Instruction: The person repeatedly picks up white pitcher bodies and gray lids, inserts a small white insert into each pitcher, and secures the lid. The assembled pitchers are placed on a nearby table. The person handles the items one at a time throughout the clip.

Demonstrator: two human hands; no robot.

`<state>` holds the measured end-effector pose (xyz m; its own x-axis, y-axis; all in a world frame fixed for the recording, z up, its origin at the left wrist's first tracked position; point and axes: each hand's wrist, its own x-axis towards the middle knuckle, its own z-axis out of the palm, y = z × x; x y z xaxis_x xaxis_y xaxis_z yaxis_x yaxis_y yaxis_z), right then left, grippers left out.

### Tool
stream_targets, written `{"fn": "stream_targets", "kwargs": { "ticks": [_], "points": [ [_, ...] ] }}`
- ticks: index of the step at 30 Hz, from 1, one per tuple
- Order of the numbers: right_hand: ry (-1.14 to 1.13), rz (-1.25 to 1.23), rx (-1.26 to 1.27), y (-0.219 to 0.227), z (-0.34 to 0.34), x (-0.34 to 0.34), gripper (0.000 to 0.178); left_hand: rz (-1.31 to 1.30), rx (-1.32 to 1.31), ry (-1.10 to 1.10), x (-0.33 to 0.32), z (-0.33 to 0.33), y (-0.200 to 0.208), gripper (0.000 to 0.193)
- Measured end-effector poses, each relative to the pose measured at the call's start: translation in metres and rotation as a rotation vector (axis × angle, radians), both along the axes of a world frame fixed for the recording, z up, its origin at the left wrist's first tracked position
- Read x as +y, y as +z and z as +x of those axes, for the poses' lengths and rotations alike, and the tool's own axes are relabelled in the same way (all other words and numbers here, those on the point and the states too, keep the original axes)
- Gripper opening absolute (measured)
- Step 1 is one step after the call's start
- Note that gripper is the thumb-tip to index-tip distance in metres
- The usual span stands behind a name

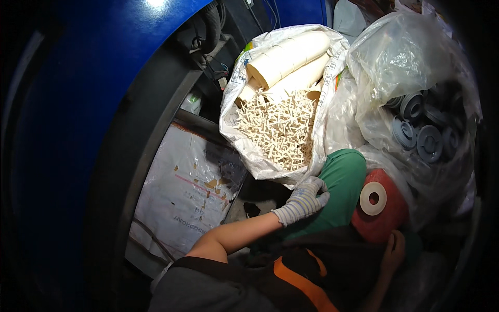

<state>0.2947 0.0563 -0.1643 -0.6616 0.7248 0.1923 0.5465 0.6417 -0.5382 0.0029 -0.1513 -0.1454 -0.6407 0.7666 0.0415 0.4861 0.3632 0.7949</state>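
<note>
My left hand (306,200), in a striped knit glove, rests by my green-clad knee (340,174), just below the rim of a white woven sack (239,138). Its fingers are curled in towards the thumb; whatever they may hold is hidden. In the sack lie many small cream sprue-like pieces (280,127) and several large cream rolled tubes or sheets (291,57). A cream ring (373,198) with a round hole sits on a rounded red thing (382,221). Bare and partly in shadow, my right hand (393,255) lies beside the red thing's lower edge, fingers stretched out, nothing visible in them.
To the right, a clear plastic bag (400,57) holds several grey round plastic parts (429,143). A blue machine panel (104,47) with a dark frame edge fills the left. Between frame and sack lies a white plastic sheet (192,177) with brown scraps on it.
</note>
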Motion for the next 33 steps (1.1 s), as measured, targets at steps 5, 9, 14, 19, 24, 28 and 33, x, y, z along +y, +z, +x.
{"fn": "stream_targets", "kwargs": {
  "ticks": [5,9,14,19,24,28,33],
  "points": [
    [0.008,0.062,-0.083,0.005,-0.005,0.001,0.021,0.052,-0.341,-0.099,-0.005,-0.036,-0.016,0.024],
    [0.020,0.054,0.007,0.004,-0.008,0.000,0.018,0.370,-1.412,0.416,-0.015,-0.047,-0.039,0.042],
    [0.018,0.007,-0.017,0.008,-0.014,-0.006,0.017,0.389,-1.384,0.291,-0.032,-0.062,-0.042,0.044],
    [-0.005,-0.023,-0.042,-0.004,0.002,0.000,0.022,0.378,-0.800,0.497,-0.071,-0.135,-0.023,0.042],
    [0.039,0.043,-0.041,-0.008,0.001,-0.001,0.022,-0.078,-0.016,0.831,-0.185,-0.237,-0.023,0.040],
    [0.053,0.053,-0.091,-0.011,-0.001,0.001,0.022,-0.626,0.173,0.936,-0.262,-0.263,-0.039,0.038],
    [0.034,0.090,-0.159,-0.010,0.001,0.000,0.022,-0.915,0.137,0.886,-0.295,-0.266,-0.077,0.037]
  ]
}}
